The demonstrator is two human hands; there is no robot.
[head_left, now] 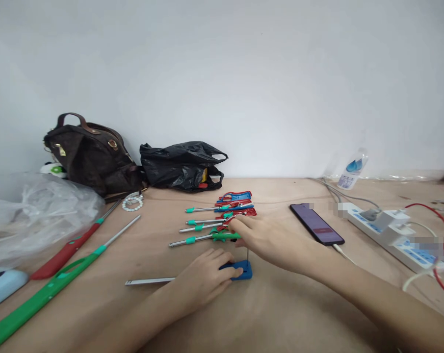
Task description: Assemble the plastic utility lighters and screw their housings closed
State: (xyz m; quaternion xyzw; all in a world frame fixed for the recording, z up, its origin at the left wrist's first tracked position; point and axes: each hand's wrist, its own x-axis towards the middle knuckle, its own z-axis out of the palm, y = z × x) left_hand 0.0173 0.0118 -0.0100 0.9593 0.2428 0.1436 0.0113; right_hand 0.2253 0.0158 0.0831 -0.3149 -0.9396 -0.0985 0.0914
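Observation:
My left hand (207, 274) is closed on a blue long-necked lighter (247, 270) lying on the table, its metal tube pointing left. A thin upright metal shaft, which looks like a screwdriver (248, 256), stands with its tip at the lighter's right end. Closed around the top of that screwdriver is my right hand (249, 235); its handle is mostly hidden by the fingers. Just behind my hands lies a row of opened lighters with metal tubes, among them a green one (222, 237) and a blue one (240, 208), with red and blue casing halves (236, 197).
At left lie a whole green lighter (41, 299) and a red lighter (67, 251) beside clear plastic (56, 206). Behind are a dark bag (92, 157), a black plastic bag (177, 164) and a bracelet (132, 202). Rightward are a phone (315, 223), a power strip (365, 225) with cables and a bottle (353, 169).

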